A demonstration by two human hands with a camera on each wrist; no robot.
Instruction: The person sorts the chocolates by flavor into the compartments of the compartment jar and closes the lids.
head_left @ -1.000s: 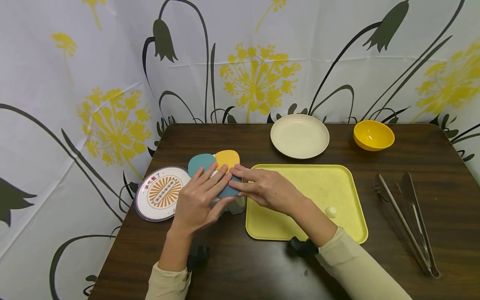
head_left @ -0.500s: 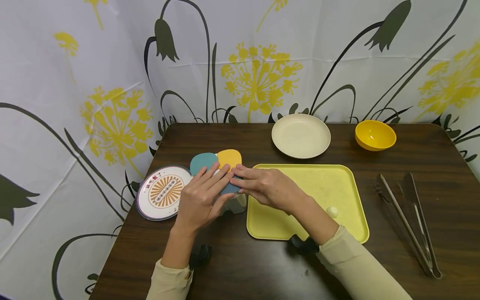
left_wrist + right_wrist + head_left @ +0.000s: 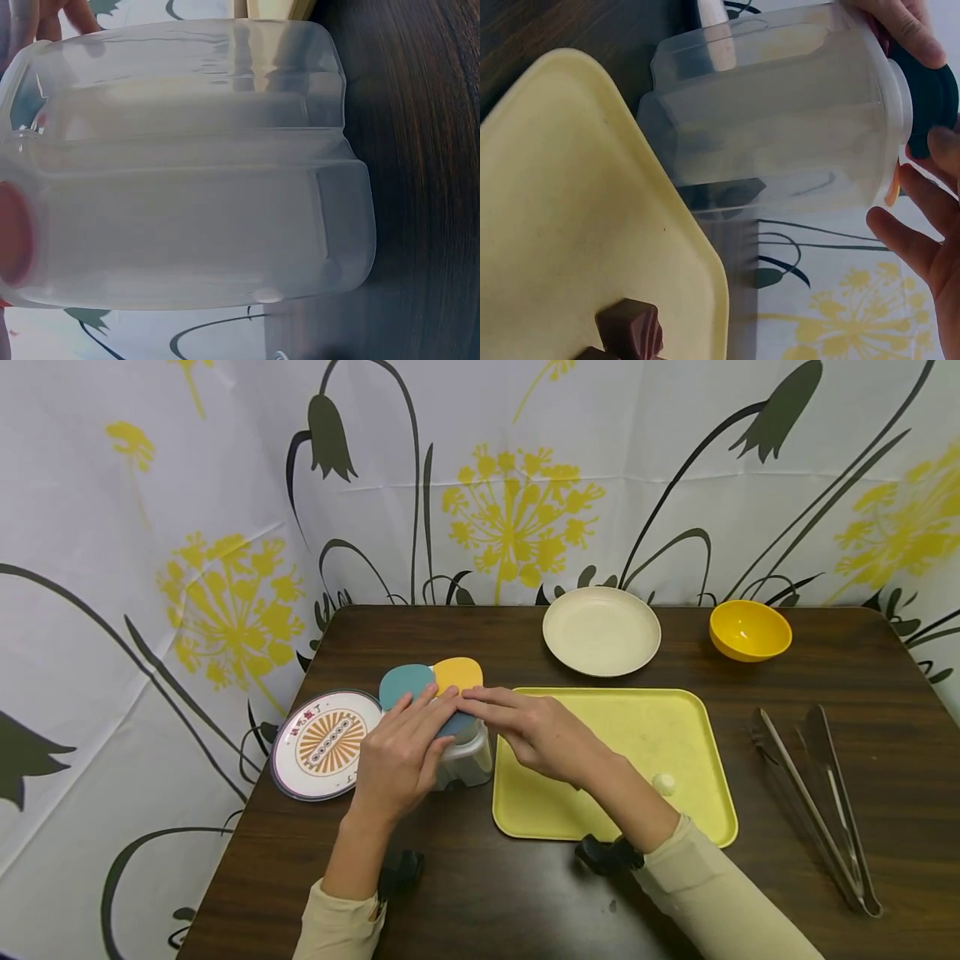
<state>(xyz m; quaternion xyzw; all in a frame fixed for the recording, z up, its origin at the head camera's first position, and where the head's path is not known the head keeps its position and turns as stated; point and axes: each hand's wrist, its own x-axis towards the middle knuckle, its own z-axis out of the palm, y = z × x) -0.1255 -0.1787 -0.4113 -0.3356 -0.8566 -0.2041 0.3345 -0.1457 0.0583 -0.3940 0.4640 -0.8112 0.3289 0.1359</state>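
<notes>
A translucent storage container stands on the table between the plate and the tray. Its top carries a teal lid flap, a yellow flap and a blue flap; a red flap shows in the left wrist view. My left hand lies across the top from the left, fingers straight. From the right, my right hand reaches over with extended fingers, its fingertips meeting the left's above the blue flap. In the left wrist view the clear container wall fills most of the frame.
Right of the container is a yellow tray with a small white piece; brown chocolate pieces show in the right wrist view. A patterned plate, cream plate, yellow bowl and metal tongs surround it.
Both hands stay at the container's top. The right hand's fingers have straightened and shifted slightly, and more of the container's front now shows below them.
</notes>
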